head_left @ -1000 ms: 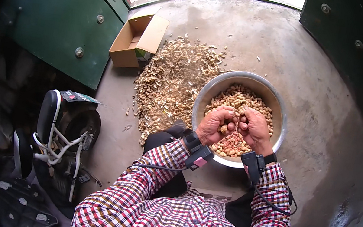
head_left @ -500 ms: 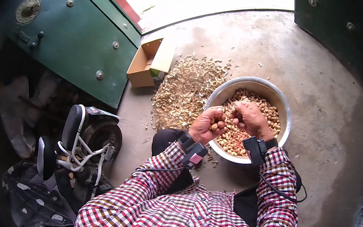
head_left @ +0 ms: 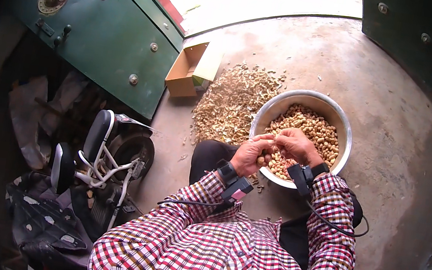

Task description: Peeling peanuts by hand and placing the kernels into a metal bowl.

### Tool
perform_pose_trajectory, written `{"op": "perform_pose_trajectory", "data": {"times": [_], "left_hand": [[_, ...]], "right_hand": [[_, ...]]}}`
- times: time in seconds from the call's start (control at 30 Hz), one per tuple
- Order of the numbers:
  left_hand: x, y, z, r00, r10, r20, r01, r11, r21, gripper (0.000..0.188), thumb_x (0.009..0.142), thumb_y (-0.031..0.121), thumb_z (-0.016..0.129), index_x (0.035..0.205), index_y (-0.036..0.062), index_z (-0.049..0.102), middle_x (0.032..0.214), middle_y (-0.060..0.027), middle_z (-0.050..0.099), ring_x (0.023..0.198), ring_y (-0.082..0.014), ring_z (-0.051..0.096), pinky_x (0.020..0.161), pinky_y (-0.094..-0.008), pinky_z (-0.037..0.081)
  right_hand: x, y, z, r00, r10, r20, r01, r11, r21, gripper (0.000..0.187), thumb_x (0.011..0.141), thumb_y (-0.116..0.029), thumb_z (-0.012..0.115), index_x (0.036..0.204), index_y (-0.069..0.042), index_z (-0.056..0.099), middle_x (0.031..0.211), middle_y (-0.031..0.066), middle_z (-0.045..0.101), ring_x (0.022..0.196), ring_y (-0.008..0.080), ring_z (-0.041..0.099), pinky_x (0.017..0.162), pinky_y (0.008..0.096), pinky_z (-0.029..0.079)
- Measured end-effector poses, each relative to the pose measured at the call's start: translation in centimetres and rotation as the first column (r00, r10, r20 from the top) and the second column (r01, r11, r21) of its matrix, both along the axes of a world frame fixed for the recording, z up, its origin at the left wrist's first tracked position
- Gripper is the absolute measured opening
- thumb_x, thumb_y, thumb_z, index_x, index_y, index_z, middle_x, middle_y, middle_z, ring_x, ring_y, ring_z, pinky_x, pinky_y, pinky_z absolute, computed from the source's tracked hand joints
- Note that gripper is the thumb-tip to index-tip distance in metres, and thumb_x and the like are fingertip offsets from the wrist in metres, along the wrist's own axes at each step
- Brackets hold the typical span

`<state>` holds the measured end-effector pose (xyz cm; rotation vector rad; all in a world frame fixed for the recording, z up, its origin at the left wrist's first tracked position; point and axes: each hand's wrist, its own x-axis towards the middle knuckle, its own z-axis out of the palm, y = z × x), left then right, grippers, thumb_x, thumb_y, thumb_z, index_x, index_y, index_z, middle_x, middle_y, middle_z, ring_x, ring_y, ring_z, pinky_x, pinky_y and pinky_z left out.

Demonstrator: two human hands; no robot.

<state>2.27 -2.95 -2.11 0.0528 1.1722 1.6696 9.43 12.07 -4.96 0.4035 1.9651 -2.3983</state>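
A wide metal basin (head_left: 345, 149) on the floor holds unshelled peanuts (head_left: 320, 129), with reddish shelled kernels (head_left: 280, 166) on its near side. Over the basin's near left rim, my left hand (head_left: 249, 155) is curled around several peanuts in their shells. My right hand (head_left: 297, 145) is closed in a pinch above the peanuts. Thumbs and fingertips of both hands meet around what appears to be a peanut, mostly hidden by the fingers. To the left of the basin spreads a heap of broken peanut shells (head_left: 232, 101).
An open cardboard box (head_left: 182, 82) stands behind the shell heap, beside a green metal door (head_left: 108, 35). At left is a small wheeled frame with a black seat (head_left: 97, 134), next to a dark quilted cloth (head_left: 46, 221). Cables (head_left: 333, 226) run from both wrist devices.
My hands have come together, fingertips now meeting where they were slightly apart. The left hand has turned, so its peanuts show less. The whole view has shifted a little.
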Motion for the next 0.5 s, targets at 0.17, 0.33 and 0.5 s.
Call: {"op": "perform_pose_trajectory", "data": {"times": [0.17, 0.33, 0.5], "left_hand": [[-0.6, 0.0, -0.8, 0.984, 0.056, 0.167, -0.057, 0.998, -0.004, 0.013, 0.080, 0.007, 0.057, 0.090, 0.0077, 0.049, 0.070, 0.0008, 0.053, 0.052, -0.0057, 0.048, 0.040, -0.0139, 0.038], [-0.3, -1.7, -2.0, 0.967, 0.044, 0.253, -0.012, 0.992, -0.127, 0.010, 0.082, 0.018, 0.057, 0.087, 0.0098, 0.054, 0.063, -0.0006, 0.055, 0.046, -0.0076, 0.049, 0.035, -0.0171, 0.034], [-0.9, -3.0, -2.2, 0.956, 0.090, 0.281, -0.047, 0.987, -0.155, 0.010, 0.082, 0.018, 0.058, 0.085, 0.0098, 0.053, 0.064, -0.0007, 0.055, 0.046, -0.0079, 0.048, 0.034, -0.0176, 0.033]], "right_hand": [[-0.8, 5.4, -1.7, 0.914, -0.405, 0.003, 0.396, 0.894, -0.210, 0.015, 0.075, -0.013, 0.052, 0.064, -0.003, 0.054, 0.055, 0.0017, 0.049, 0.047, 0.0087, 0.047, 0.040, 0.0238, 0.036], [-3.1, 9.7, -0.8, 0.441, -0.897, -0.009, 0.605, 0.305, -0.735, 0.009, 0.082, -0.009, 0.049, 0.074, -0.006, 0.048, 0.059, 0.0005, 0.045, 0.049, 0.0072, 0.045, 0.037, 0.0180, 0.033], [-8.9, 0.2, -0.4, 0.942, -0.226, -0.248, 0.258, 0.961, 0.102, 0.089, 0.072, -0.059, 0.055, 0.130, 0.003, 0.028, 0.123, 0.0237, 0.043, 0.116, 0.0286, 0.041, 0.092, 0.0348, 0.035]]}}
